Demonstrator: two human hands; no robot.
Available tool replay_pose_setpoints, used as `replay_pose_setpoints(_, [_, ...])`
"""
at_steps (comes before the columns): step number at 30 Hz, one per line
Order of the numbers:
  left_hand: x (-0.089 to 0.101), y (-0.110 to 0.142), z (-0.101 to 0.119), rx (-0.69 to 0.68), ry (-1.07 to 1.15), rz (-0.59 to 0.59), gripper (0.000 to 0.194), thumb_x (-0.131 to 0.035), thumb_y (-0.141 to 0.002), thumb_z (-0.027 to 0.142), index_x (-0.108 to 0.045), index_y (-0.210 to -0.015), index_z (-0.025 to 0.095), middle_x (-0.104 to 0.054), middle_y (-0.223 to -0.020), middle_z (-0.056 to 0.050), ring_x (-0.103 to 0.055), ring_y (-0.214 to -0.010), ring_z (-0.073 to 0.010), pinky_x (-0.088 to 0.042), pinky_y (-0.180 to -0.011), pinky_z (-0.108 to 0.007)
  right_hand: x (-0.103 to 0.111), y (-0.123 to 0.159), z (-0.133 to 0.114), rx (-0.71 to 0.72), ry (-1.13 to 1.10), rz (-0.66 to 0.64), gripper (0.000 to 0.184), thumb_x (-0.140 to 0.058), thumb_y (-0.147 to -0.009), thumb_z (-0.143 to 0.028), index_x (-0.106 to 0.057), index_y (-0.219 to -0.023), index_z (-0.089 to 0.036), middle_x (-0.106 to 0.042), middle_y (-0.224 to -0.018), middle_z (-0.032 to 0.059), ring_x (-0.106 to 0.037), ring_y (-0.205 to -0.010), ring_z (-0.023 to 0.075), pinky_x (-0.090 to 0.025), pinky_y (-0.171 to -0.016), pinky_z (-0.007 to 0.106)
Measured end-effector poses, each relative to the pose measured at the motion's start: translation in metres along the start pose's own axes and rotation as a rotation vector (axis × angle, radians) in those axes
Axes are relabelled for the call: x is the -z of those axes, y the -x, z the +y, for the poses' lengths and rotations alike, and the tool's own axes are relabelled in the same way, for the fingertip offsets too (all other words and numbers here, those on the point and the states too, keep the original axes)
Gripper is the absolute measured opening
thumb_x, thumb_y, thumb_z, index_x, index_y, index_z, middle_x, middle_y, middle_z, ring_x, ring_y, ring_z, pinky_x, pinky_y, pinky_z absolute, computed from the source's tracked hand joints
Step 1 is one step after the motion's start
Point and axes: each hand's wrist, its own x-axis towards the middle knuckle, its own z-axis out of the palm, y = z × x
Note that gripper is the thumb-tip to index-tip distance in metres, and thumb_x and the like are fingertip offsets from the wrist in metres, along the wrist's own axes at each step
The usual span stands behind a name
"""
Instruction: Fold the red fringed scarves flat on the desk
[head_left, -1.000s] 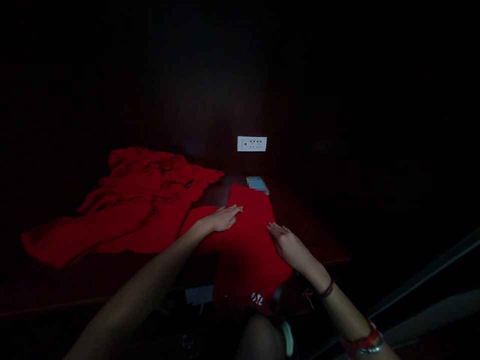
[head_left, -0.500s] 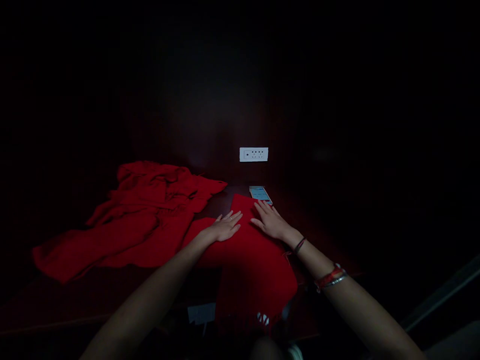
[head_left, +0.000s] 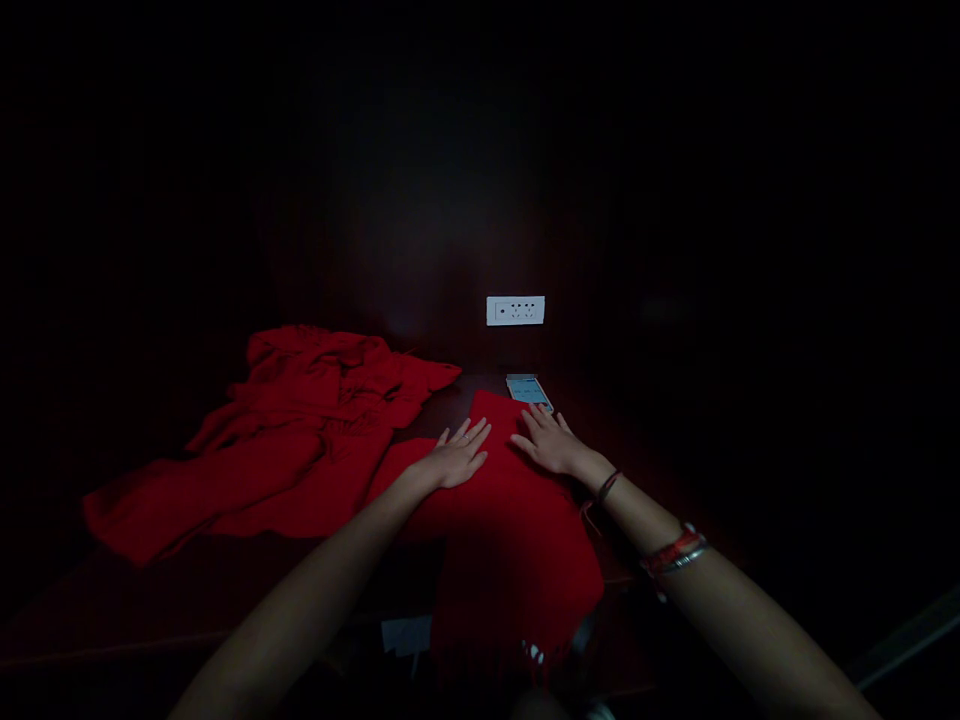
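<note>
A red scarf (head_left: pixel 517 540) with a fringed end lies over the dark tabletop, and that end hangs past the front edge. My left hand (head_left: pixel 457 460) rests flat on the scarf's left side, fingers spread, a ring on one finger. On its upper right part lies my right hand (head_left: pixel 549 442), also flat with the fingers apart. To the left, more red cloth (head_left: pixel 300 440) is heaped in loose folds and appears to join the scarf through a flat strip. Just beyond my right fingertips is a phone (head_left: pixel 529 392) with a lit screen.
A white wall socket (head_left: pixel 515 311) is set in the dark panel behind the table (head_left: pixel 172 610). Below the front edge shows a pale sheet-like piece (head_left: pixel 406 635). Both sides of the view are too dark to make out.
My right hand has gone from the scarf's right edge up onto its upper part and opened out flat. My left hand stays on the scarf, fingers now wider apart. The view has shifted slightly.
</note>
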Motion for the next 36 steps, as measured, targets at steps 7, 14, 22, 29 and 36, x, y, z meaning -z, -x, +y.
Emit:
replay_pose_setpoints(7, [-0.004,-0.004,-0.008,0.078,0.023,0.022,0.055,-0.007,-0.083,0.043,-0.001,-0.130,0.015,-0.005,-0.136,-0.004,-0.001,-0.123,-0.0174,-0.012,-0.097,-0.041,-0.016,-0.033,-0.008,0.188,0.010,0.006,0.065,-0.011,-0.079,-0.053,-0.013,-0.130,-0.014,-0.008,-0.136,0.0068,-0.001,-0.123,0.0200,-0.005,-0.098,0.040])
replay_pose_setpoints(14, [0.003,-0.003,-0.005,0.172,0.007,-0.109,0.055,-0.008,-0.082,0.044,-0.009,-0.130,0.017,-0.003,-0.136,-0.003,-0.001,-0.123,-0.0225,-0.013,-0.095,-0.047,-0.018,-0.023,-0.001,-0.026,0.047,-0.222,0.068,-0.009,-0.078,-0.055,-0.007,-0.130,-0.012,-0.002,-0.136,0.0050,-0.002,-0.123,0.0178,-0.006,-0.099,0.039])
replay_pose_setpoints(22, [0.000,-0.001,-0.002,0.190,-0.003,-0.034,0.056,-0.007,-0.082,0.045,-0.008,-0.130,0.017,-0.004,-0.136,-0.002,0.000,-0.123,-0.0217,-0.012,-0.096,-0.046,-0.010,-0.017,0.007,-0.174,0.080,-0.040,0.074,-0.013,-0.077,-0.057,-0.013,-0.129,-0.005,-0.008,-0.135,0.0138,-0.004,-0.123,0.0225,-0.008,-0.098,0.039])
replay_pose_setpoints(29, [-0.002,-0.004,-0.007,0.132,0.003,-0.020,0.057,-0.007,-0.081,0.050,-0.006,-0.130,0.021,-0.004,-0.136,-0.001,-0.001,-0.123,-0.0215,-0.011,-0.095,-0.047,-0.020,-0.029,0.015,-0.166,0.045,-0.121,0.079,-0.008,-0.073,-0.062,-0.008,-0.130,-0.008,-0.002,-0.136,0.0114,0.000,-0.123,0.0219,-0.007,-0.098,0.041])
replay_pose_setpoints(36, [0.001,-0.001,-0.006,0.240,0.015,-0.031,0.063,-0.006,-0.079,0.053,-0.007,-0.130,0.016,-0.004,-0.136,-0.004,-0.003,-0.123,-0.0230,-0.012,-0.095,-0.047,-0.007,-0.014,0.018,-0.244,0.066,0.014,0.079,-0.010,-0.075,-0.060,-0.010,-0.129,-0.002,-0.009,-0.135,0.0149,-0.003,-0.123,0.0242,-0.003,-0.097,0.043])
